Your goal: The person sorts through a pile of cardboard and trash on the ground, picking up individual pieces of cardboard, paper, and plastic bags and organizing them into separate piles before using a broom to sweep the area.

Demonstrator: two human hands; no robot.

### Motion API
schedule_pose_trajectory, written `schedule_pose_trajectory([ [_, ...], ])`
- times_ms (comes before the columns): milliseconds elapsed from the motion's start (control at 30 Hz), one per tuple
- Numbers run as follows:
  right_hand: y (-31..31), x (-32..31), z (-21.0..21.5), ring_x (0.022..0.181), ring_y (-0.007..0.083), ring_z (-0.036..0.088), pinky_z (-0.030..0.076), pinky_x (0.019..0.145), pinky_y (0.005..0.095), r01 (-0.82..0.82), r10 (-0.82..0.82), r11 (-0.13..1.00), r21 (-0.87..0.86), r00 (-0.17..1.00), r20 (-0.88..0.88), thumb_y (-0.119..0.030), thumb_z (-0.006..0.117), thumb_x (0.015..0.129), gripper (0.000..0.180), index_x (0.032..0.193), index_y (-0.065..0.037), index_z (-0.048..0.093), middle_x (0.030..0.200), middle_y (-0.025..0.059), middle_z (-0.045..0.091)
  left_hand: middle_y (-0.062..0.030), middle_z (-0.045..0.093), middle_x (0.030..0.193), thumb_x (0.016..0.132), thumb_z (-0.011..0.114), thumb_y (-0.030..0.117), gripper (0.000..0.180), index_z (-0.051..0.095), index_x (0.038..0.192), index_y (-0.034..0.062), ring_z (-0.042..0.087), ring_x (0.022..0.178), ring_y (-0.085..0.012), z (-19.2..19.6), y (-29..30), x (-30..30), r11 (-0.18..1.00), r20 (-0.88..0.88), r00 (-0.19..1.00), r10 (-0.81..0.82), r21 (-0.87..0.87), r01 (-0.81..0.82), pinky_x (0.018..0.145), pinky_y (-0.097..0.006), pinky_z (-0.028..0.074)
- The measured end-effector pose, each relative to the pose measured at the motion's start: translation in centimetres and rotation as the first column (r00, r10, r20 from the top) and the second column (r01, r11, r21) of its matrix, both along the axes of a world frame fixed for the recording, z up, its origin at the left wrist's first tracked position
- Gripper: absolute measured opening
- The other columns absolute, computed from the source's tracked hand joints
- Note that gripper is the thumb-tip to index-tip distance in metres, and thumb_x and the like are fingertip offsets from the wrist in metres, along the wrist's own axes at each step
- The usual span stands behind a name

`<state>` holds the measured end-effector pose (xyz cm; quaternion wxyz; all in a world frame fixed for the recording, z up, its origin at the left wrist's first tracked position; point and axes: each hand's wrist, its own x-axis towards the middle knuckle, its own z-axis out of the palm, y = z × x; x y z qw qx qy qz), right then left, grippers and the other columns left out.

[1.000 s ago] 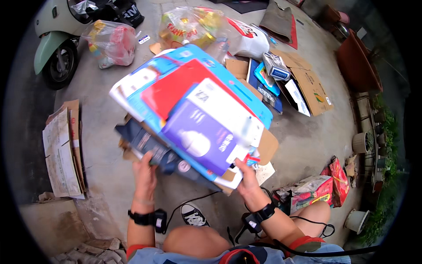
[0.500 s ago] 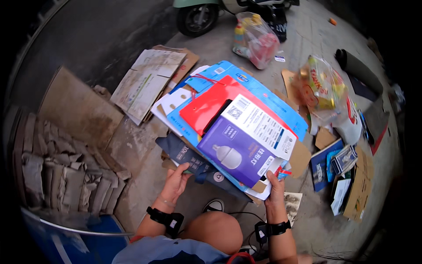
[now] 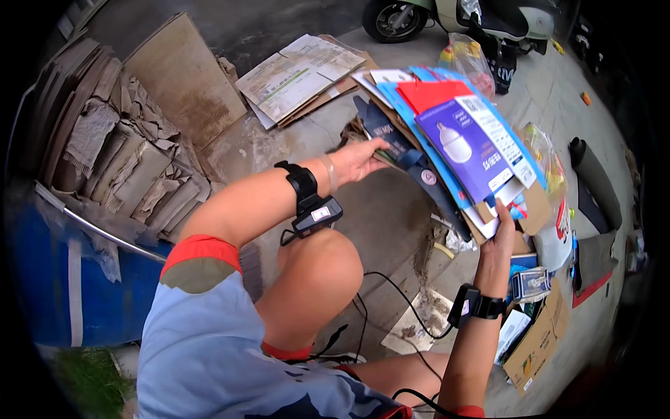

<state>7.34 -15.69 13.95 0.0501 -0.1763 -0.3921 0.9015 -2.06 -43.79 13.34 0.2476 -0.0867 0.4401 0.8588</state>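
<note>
Between my two hands a stack of flattened cartons is raised and tilted above the concrete. On top lies a purple light-bulb box (image 3: 457,146), over a red sheet (image 3: 427,94) and light-blue cardboard (image 3: 405,112). A dark grey flattened box (image 3: 436,188) forms the lower near side. My left hand (image 3: 359,160) is closed on the stack's left edge, thumb on top of the dark box. At the lower right corner my right hand (image 3: 501,230) grips the cartons, its thumb on the upper side and its other fingers mostly hidden.
Flattened white cardboard (image 3: 300,77) lies on the ground beyond my left hand. Packed cardboard (image 3: 125,153) stands at left by a blue container (image 3: 112,279). An open carton (image 3: 537,342) and filled plastic bags (image 3: 467,59) lie right and far. A scooter (image 3: 447,17) stands behind; black cables (image 3: 398,286) hang near my legs.
My view has turned left, so the surroundings sit farther right. The stack is more steeply tilted and farther from my body, both hands still on it, my left arm stretched out more.
</note>
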Motion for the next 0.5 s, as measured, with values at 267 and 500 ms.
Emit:
schedule_pose_trajectory([
  [267, -7.0, -6.9, -2.8, 0.08, 0.0207, 0.056, 0.047, 0.07, 0.0327, 0.129, -0.124, 0.976, 0.177, 0.992, -0.039, -0.009, 0.055, 0.072, 0.038, 0.105, 0.003, 0.043, 0.094, 0.0119, 0.055, -0.0109, 0.057, 0.088, 0.076, 0.05, 0.005, 0.019, 0.049, 0.093, -0.001, 0.057, 0.078, -0.019, -5.3, -6.7, -4.2, 0.987, 0.011, 0.994, 0.11, 0.113, -0.11, 0.07, -0.028, 0.048],
  [500, -21.1, -26.8, 0.3, 0.077, 0.0188, 0.057, 0.047, 0.068, 0.0306, -0.268, 0.294, 0.903, 0.335, 0.955, -0.029, -0.011, 0.06, 0.069, 0.038, 0.102, 0.001, 0.044, 0.091, 0.0098, 0.056, -0.0063, 0.056, 0.093, 0.075, 0.052, 0.005, 0.021, 0.05, 0.096, 0.0039, 0.053, 0.086, -0.0177, -8.2, -19.5, -12.0, 0.772, 0.025, 0.797, 0.603, 0.233, -0.591, 0.077, -0.031, 0.042],
])
